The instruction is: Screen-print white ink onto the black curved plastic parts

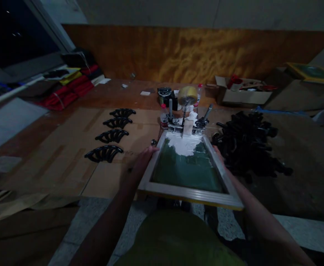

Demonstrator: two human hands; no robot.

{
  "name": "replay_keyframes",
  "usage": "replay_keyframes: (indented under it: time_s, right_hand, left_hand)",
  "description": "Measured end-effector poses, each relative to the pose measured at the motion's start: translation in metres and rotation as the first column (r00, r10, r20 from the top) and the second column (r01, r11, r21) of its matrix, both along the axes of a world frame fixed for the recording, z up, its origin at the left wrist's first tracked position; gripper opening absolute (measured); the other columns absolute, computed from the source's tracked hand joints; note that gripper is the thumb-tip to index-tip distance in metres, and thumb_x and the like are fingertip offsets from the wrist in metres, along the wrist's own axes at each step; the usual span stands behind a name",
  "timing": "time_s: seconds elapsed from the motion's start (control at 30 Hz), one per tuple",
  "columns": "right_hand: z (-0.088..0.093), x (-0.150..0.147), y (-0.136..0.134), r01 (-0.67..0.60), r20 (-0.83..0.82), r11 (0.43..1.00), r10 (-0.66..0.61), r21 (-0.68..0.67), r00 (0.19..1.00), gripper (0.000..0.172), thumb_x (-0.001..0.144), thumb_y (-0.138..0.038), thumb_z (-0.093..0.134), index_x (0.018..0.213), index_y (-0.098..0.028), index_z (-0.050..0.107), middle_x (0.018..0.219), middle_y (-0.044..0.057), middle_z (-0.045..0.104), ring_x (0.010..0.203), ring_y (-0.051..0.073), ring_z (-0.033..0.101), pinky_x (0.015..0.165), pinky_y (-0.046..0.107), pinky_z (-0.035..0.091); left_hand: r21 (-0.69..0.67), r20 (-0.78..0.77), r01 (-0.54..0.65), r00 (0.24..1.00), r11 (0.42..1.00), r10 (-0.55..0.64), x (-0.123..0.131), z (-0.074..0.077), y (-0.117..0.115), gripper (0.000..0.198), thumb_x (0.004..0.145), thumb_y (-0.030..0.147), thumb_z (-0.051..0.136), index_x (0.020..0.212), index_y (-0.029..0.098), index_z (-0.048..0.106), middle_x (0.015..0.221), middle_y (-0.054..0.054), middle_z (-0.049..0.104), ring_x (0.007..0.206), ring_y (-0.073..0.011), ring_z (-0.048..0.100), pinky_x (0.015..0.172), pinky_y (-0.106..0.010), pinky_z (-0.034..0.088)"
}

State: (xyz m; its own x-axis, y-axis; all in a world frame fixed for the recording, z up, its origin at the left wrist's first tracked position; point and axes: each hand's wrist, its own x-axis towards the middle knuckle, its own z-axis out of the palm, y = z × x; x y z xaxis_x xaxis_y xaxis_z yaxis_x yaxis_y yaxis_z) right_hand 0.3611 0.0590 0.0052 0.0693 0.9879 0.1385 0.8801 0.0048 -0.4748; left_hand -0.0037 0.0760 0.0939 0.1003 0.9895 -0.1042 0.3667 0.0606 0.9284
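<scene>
Dim workshop floor covered with cardboard sheets [67, 162] runs to a far plywood wall [195, 55]. Near the middle, a framed printing screen [188, 168] with white ink [184, 145] at its far end sits hinged in a metal clamp [184, 123]; the left hand [144, 160] grasps its left rail and the right hand [220, 157], mostly hidden, holds the right rail. Four black curved parts [112, 136] lie in a row to the left, a heap of black parts [247, 146] crowds the right, and an open carton [243, 92] and tape roll [188, 95] stand beyond.
</scene>
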Motion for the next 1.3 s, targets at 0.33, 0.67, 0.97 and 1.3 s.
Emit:
replay_keyframes:
  time_s: [0.33,0.67,0.97,1.3]
  right_hand:
    - [0.064,-0.072,0.087,-0.198,0.252,0.98,0.189,0.013,0.949,0.038,0.085,-0.021,0.061,0.123,-0.014,0.059,0.125,0.017,0.061,0.114,0.029,0.055,0.094,0.036,0.046]
    - [0.06,-0.083,0.014,-0.613,0.33,0.745,0.666,-0.262,0.669,0.028,0.078,-0.002,0.052,0.101,-0.012,0.064,0.103,0.014,0.066,0.103,0.024,0.057,0.087,0.03,0.042]
    - [0.046,-0.09,0.017,-0.538,0.267,0.84,0.534,-0.063,0.802,0.025,0.081,-0.005,0.049,0.099,-0.012,0.064,0.101,0.014,0.065,0.1,0.026,0.055,0.084,0.033,0.043]
    - [0.082,-0.081,0.074,-0.295,0.19,0.955,0.29,-0.003,0.938,0.049,0.09,-0.025,0.059,0.138,-0.024,0.054,0.11,0.009,0.068,0.096,0.023,0.063,0.08,0.029,0.046]
  left_hand:
    - [-0.184,0.017,0.044,0.999,0.982,-0.042,0.0,-0.092,-0.018,0.063,0.085,0.044,0.053,0.14,0.013,0.05,0.132,-0.013,0.065,0.117,-0.0256,0.062,0.102,-0.039,0.048]
    - [-0.205,0.112,0.017,0.994,0.979,0.006,0.0,-0.103,-0.018,0.062,0.082,0.048,0.059,0.134,0.015,0.055,0.119,-0.012,0.071,0.108,-0.0268,0.067,0.093,-0.04,0.053]
    - [-0.184,0.04,0.016,0.999,0.983,-0.009,-0.001,-0.081,-0.019,0.056,0.083,0.045,0.058,0.132,0.017,0.057,0.119,-0.012,0.071,0.109,-0.0263,0.066,0.095,-0.04,0.052]
    - [-0.117,-0.016,0.06,0.998,0.991,-0.063,-0.01,-0.052,-0.012,0.056,0.085,0.05,0.055,0.131,0.019,0.059,0.126,-0.01,0.068,0.115,-0.0271,0.064,0.101,-0.043,0.049]
